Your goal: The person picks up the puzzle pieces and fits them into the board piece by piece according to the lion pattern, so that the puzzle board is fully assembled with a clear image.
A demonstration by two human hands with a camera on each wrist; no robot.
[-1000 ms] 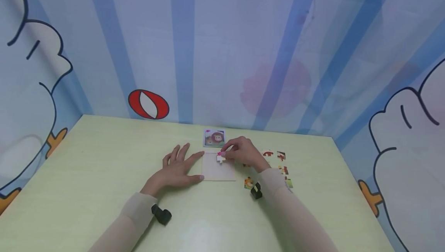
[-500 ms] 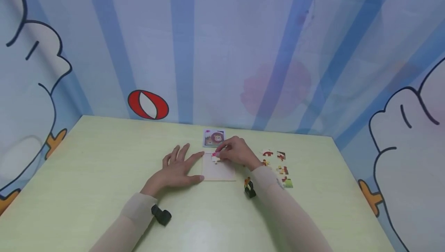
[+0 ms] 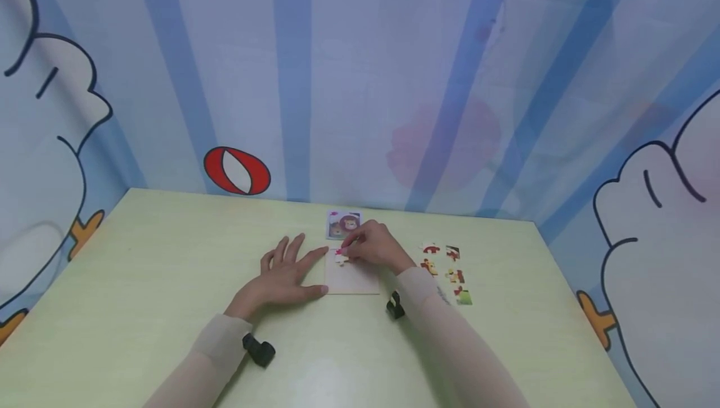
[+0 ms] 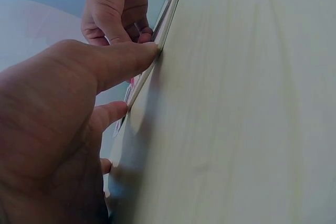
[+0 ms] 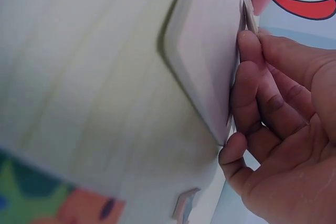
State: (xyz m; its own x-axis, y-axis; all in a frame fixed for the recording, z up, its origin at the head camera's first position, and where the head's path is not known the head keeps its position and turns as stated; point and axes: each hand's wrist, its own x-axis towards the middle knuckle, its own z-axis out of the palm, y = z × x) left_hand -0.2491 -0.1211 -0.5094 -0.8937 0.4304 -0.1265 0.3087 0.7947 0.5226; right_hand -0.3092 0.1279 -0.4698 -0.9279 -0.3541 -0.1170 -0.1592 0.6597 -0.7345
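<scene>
A white square puzzle tray [image 3: 354, 280] lies on the pale table in the head view. My left hand [image 3: 281, 280] is spread, with thumb and index fingertip touching the tray's left edge. Over the tray's upper left part, my right hand [image 3: 374, 247] pinches a jigsaw piece [image 3: 340, 259], white with some pink, between thumb and fingers. The right wrist view has this piece [image 5: 251, 17] edge-on, tilted at the tray's far side near a left fingertip. Whether it touches the tray floor, I cannot tell. A picture card [image 3: 343, 225] with a lion lies just behind the tray.
Several loose jigsaw pieces [image 3: 454, 275] lie right of the tray, some hidden behind the right wrist and sleeve. A striped blue curtain [image 3: 349, 83] hangs at the table's back edge. Small black devices [image 3: 260, 350] are worn on both wrists.
My right hand has carried the jigsaw piece leftward across the tray towards its upper left corner. The left hand keeps its place at the tray's edge.
</scene>
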